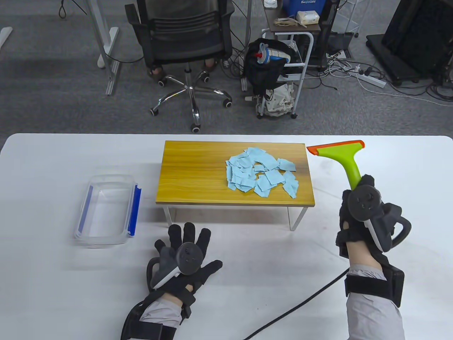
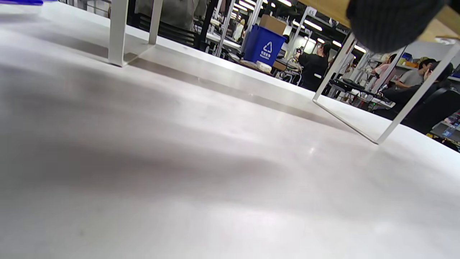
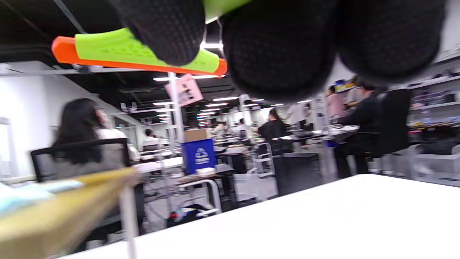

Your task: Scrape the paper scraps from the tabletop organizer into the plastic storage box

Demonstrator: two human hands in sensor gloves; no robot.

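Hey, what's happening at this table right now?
A person in sensor gloves is set up to clear blue paper scraps off a small wooden organizer. The right hand grips a green scraper with an orange blade, held up just right of the organizer, not touching the scraps. The left hand is spread over the table, holding nothing. The plastic box sits open to the organizer's left, with no scraps in it.

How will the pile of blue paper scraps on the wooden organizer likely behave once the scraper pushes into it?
The paper scraps look thin and overlap loosely, so they will probably slide easily across the smooth organizer top. Being light, some may flutter or spill past the edge rather than drop into the storage box. The scraper in the right hand has a wide blade, which should limit stragglers.
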